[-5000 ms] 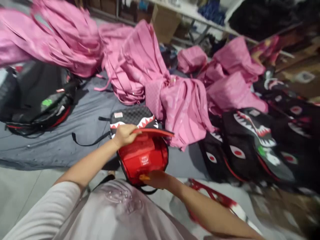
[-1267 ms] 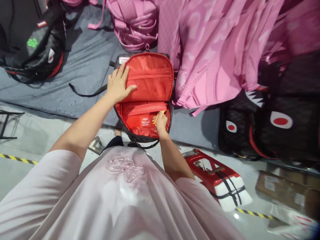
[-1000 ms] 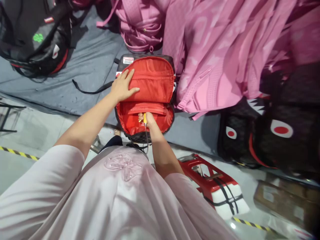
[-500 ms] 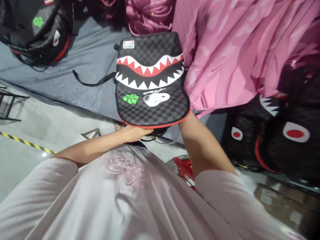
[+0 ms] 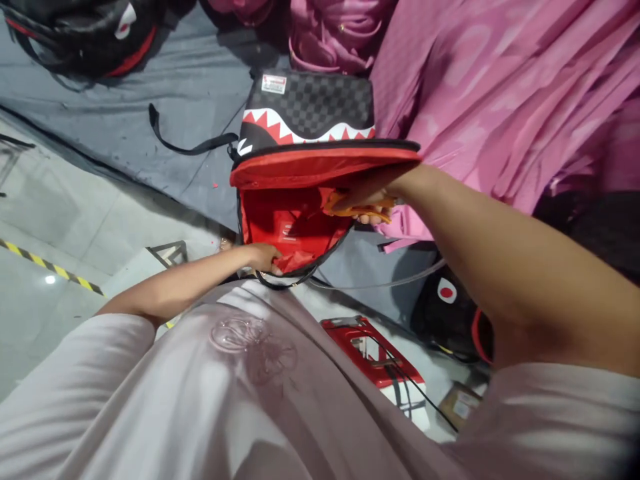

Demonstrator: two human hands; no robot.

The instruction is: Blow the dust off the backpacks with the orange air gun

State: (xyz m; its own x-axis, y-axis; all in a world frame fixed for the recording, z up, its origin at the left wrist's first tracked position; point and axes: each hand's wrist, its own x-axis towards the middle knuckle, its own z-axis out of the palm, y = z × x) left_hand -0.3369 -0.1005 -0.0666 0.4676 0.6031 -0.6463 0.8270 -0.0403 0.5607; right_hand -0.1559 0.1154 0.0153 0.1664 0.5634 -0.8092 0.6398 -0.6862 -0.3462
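Observation:
A dark checkered backpack (image 5: 315,100) with a printed shark mouth lies on the grey-covered table, its front flap folded up so that the red lining (image 5: 270,207) shows. My left hand (image 5: 263,259) is closed on the near edge of the bag's opening, its fingertips against the red lining. At the right side of the opening my right hand (image 5: 373,197) is closed around orange snips (image 5: 345,204), with its back close under the raised flap. The tips of the snips are hard to make out against the lining.
Pink bags (image 5: 475,100) are heaped to the right and behind. A black bag (image 5: 90,40) lies at the far left, and another dark bag (image 5: 440,307) is at the lower right. Below the table edge stands a red stool (image 5: 373,347). A black strap (image 5: 190,145) trails left.
The front flap has swung up, exposing the red inside. My right hand has come up from the bag's near right corner to the opening, and orange snips now show in it.

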